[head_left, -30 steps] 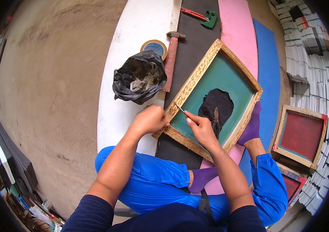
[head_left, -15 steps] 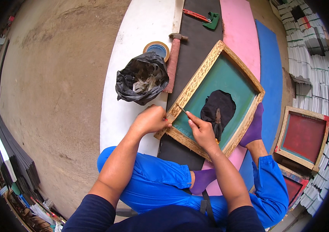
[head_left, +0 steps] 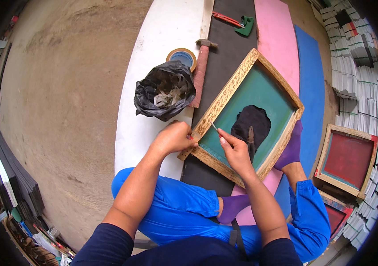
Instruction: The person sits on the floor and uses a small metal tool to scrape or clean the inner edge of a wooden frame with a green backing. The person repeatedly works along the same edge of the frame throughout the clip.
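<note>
Scraping underway: right hand point(head_left: 235, 150) grips thin tool point(head_left: 214, 127) at wooden screen frame point(head_left: 224, 95); left hand point(head_left: 173, 137) clenched on its corner; next stroke needs steadiness

1. Bare brown dirt floor point(head_left: 73, 88) on left, evenly daylit.
2. White point(head_left: 162, 26), black point(head_left: 235, 48), pink point(head_left: 273, 31), blue point(head_left: 311, 84) mats laid side by side.
3. Stacked sheets point(head_left: 357, 48) along right edge; dark boards point(head_left: 11, 177) piled at left.

A rough, speckled wooden frame point(head_left: 224, 95) held a smooth matt green mesh point(head_left: 260, 95) with a dark patch, beside a crinkled glossy black plastic bag point(head_left: 164, 91), a wooden-handled hammer point(head_left: 200, 71) and a bare, dusty floor point(head_left: 64, 88).
</note>
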A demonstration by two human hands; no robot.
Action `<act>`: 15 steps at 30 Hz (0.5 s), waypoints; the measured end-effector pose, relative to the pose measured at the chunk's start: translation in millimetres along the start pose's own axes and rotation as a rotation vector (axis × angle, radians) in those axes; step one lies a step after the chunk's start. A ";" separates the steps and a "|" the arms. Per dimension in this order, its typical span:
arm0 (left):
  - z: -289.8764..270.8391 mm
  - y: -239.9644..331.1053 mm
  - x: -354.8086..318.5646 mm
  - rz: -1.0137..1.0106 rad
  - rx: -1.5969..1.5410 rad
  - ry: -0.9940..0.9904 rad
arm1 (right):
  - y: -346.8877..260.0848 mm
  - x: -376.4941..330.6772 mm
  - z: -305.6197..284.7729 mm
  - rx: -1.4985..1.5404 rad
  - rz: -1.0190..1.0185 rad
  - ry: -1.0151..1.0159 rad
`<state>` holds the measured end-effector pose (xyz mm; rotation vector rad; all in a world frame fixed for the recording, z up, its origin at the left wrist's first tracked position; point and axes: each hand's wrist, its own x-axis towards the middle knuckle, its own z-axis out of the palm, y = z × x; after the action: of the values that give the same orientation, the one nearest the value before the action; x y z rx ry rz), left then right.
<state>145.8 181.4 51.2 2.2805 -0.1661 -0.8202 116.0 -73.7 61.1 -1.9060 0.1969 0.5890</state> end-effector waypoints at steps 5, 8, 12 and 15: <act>-3.4 7.0 -1.1 -0.074 -0.046 -0.026 | -11.8 -0.1 7.0 -0.397 -0.154 0.110; 2.7 13.9 -1.5 -0.058 -0.012 0.006 | -11.3 0.5 9.3 -0.450 -0.152 0.105; 16.9 14.4 -2.3 -0.025 0.115 0.085 | -18.7 -1.7 10.3 -0.573 -0.151 0.092; 19.7 12.2 -3.4 0.023 0.134 0.125 | -27.3 -2.8 10.3 -0.676 -0.155 0.079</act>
<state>132.6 162.1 49.9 2.4432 -0.1950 -0.6702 121.4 -53.6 81.8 -2.5710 -0.1196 0.5108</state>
